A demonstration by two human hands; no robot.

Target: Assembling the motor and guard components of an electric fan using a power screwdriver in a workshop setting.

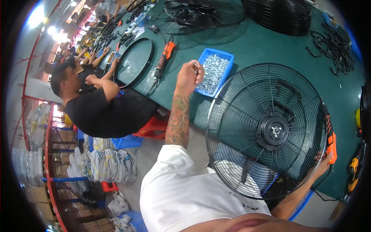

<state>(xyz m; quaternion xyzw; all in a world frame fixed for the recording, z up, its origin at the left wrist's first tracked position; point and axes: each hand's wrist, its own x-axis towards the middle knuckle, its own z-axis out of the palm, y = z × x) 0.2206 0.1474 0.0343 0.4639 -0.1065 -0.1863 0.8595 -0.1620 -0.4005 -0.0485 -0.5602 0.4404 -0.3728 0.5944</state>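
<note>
My left hand (188, 78) is raised beside a blue tray (231, 62) full of small silver screws (214, 73). Its fingers are pinched together, and a small shiny bit shows between the fingertips, apparently a screw. Partly over the table edge, a round black wire fan guard (232, 127) with a dark hub (273, 130) at its centre is in front of me. At the guard's right rim, my right hand (321, 164) is closed round an orange and black electric screwdriver (331, 145). The guard's wires hide part of that hand.
A second orange power screwdriver (166, 54) and a black ring (133, 63) lie on the green table (181, 27). Further fan guards (276, 15) stand at the back. Black hooked parts (334, 48) are piled far right. A co-worker (96, 96) sits to the left.
</note>
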